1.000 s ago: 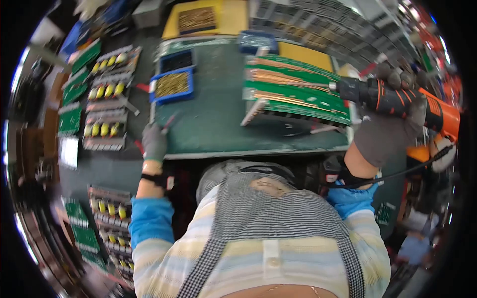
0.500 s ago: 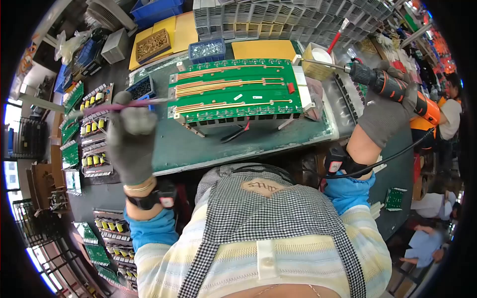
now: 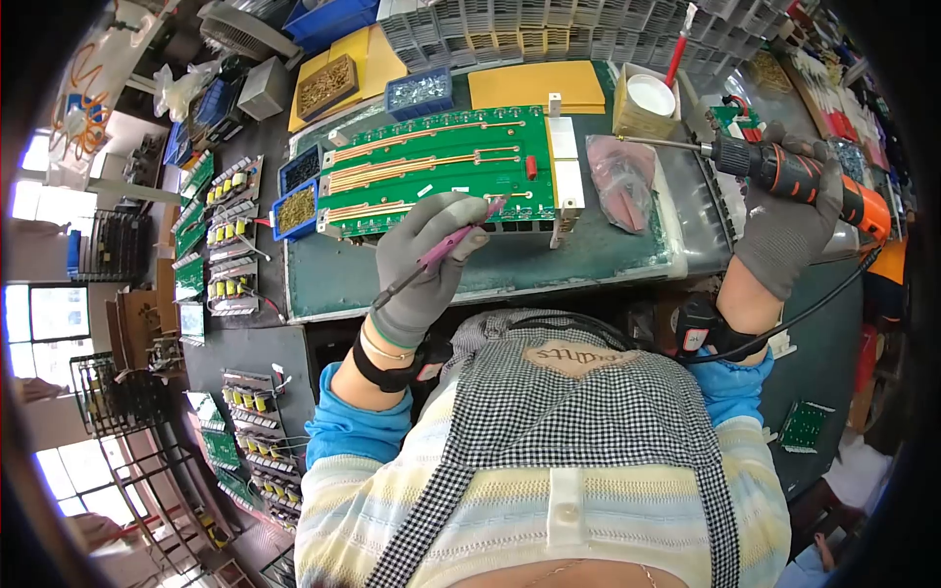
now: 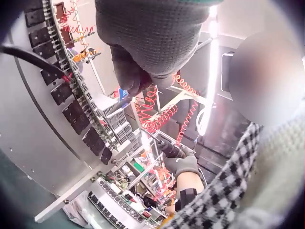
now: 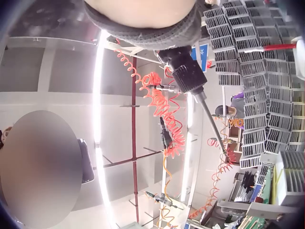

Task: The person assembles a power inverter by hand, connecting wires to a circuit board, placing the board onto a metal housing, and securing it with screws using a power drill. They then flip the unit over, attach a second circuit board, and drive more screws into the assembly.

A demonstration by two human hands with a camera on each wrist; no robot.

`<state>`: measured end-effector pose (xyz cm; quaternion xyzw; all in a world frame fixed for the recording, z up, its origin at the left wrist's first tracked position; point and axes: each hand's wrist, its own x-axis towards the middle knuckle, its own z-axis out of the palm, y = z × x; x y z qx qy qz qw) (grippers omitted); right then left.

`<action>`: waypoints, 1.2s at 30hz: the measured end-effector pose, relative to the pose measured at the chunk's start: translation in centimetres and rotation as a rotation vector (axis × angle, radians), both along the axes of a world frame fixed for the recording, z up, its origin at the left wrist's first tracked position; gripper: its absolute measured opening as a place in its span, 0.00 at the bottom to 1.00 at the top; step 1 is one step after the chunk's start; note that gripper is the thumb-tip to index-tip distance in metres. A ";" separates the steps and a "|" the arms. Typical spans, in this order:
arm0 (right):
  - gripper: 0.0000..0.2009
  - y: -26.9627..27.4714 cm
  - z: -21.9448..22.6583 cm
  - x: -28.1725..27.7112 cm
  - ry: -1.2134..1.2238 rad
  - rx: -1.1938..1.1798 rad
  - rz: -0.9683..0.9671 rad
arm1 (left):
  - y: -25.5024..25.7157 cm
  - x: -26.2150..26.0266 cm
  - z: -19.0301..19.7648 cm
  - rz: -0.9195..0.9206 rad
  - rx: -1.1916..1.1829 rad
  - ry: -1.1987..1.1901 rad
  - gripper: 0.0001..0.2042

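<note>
The right hand [image 3: 789,220] curled round an orange-and-black driver [image 3: 799,179], right of the frame; the left hand [image 3: 421,260] pinched a slim purple tool [image 3: 443,249] near centre. The green circuit board [image 3: 431,162] lay upper centre, its lower edge overlapped by the left hand, a red component [image 3: 531,167] toward its right.

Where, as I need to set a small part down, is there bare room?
The green mat has bare patches either side of the left hand, between the circuit board and the near edge. Beyond the board, the blue bin and yellow sheets crowd it; left, the yellow-coiled assemblies do.
</note>
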<state>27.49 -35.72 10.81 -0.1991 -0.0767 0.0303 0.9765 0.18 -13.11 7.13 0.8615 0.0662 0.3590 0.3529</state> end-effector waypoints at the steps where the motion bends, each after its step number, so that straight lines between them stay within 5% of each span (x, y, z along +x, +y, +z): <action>1: 0.11 0.1 0.0 0.1 0.025 0.003 0.001 | -0.2 0.2 -0.3 0.014 -0.003 0.007 0.12; 19: 0.11 -0.7 -1.1 1.3 0.011 0.023 0.228 | -4.6 2.9 1.7 0.241 0.424 0.187 0.10; 22: 0.11 -0.9 -1.2 1.4 0.023 0.027 0.231 | -2.9 3.6 3.1 0.419 0.270 0.475 0.08; 27: 0.12 -1.0 -1.1 1.6 0.046 0.004 0.173 | -4.2 4.8 2.1 0.379 0.429 0.224 0.07; 36: 0.12 -1.5 -0.5 1.1 0.089 0.003 0.089 | -0.5 6.9 3.7 0.363 0.377 0.353 0.14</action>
